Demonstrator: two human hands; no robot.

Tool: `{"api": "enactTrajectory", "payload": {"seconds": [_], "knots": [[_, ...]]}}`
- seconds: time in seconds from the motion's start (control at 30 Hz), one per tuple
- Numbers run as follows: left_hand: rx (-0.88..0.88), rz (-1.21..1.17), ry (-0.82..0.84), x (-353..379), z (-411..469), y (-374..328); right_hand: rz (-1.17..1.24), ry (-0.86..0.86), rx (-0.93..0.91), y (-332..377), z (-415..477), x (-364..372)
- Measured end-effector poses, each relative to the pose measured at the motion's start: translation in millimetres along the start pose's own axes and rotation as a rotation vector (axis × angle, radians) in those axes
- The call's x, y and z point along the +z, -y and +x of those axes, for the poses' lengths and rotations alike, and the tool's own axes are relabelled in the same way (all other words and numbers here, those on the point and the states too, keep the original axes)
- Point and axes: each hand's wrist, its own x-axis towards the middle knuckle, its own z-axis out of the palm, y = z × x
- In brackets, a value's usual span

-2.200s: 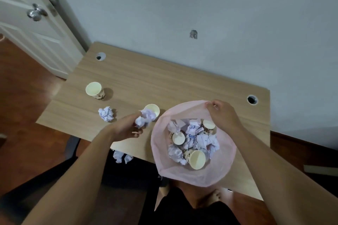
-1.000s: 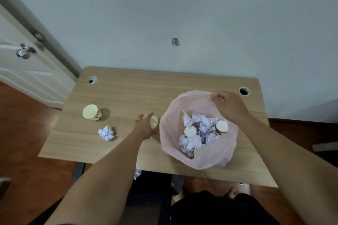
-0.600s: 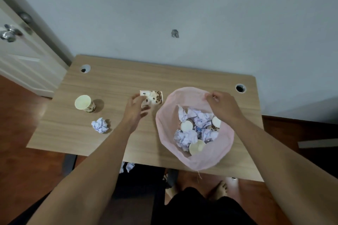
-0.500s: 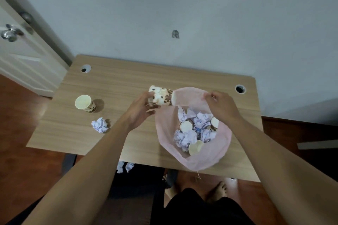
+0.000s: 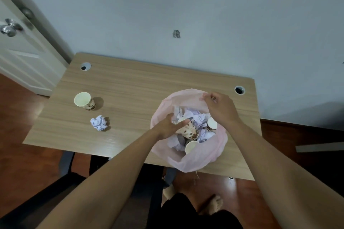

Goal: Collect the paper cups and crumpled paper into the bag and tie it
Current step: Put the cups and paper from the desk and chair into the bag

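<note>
Tabletop (image 5: 141,87): the left and far parts lie bare, wood grain showing, with a cable hole near each far corner. The near edge runs below my forearms; the pink bag (image 5: 202,158) overhangs it slightly on my right side.

Well to the left of my left hand (image 5: 167,126), one paper cup (image 5: 84,100) stands upright, mouth open, near the left edge. Nearer to me and a little right of it lies one ball of crumpled paper (image 5: 100,122), apart from the cup. Open surface lies between that ball and my left hand.

Left hand: reached over the bag's left rim, fingers (image 5: 181,122) curled partway around a spotted cup (image 5: 189,131) lying on its side on top of the contents. Contact on the cup's base end; whether I still grip it firmly I cannot tell.

Inside the bag, around that cup: crumpled sheets (image 5: 193,114) and two further cups, one (image 5: 191,147) nearer to me than my fingers, one (image 5: 211,123) to their right.

Right hand (image 5: 221,108): fingers pinched closed on the bag's far rim, holding the mouth open.
</note>
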Motion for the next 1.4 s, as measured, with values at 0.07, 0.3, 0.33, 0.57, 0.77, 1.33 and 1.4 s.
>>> {"api": "enactTrajectory", "payload": {"seconds": [0.07, 0.3, 0.33, 0.57, 0.77, 1.33, 1.4], "knots": [[-0.017, 0.083, -0.032, -2, -6, 17, -0.001, -0.024, 0.001, -5, -6, -6], [-0.002, 0.434, -0.194, -30, -65, 65, -0.003, -0.1, -0.009, -18, -30, -28], [0.006, 0.449, -0.215, -35, -74, 65, -0.001, -0.099, -0.022, -18, -33, -29], [0.069, 0.468, -0.279, -57, -127, 56, 0.073, -0.153, -0.028, -3, -47, -20], [0.102, 0.481, -0.263, -71, -163, 66, 0.158, -0.176, -0.021, 25, -51, -2], [0.147, 0.299, -0.182, -186, -139, 157, 0.157, -0.178, 0.086, 119, -28, 129], [0.164, 0.146, -0.257, -205, -128, 165, 0.146, -0.183, 0.11, 123, -27, 143]]}}
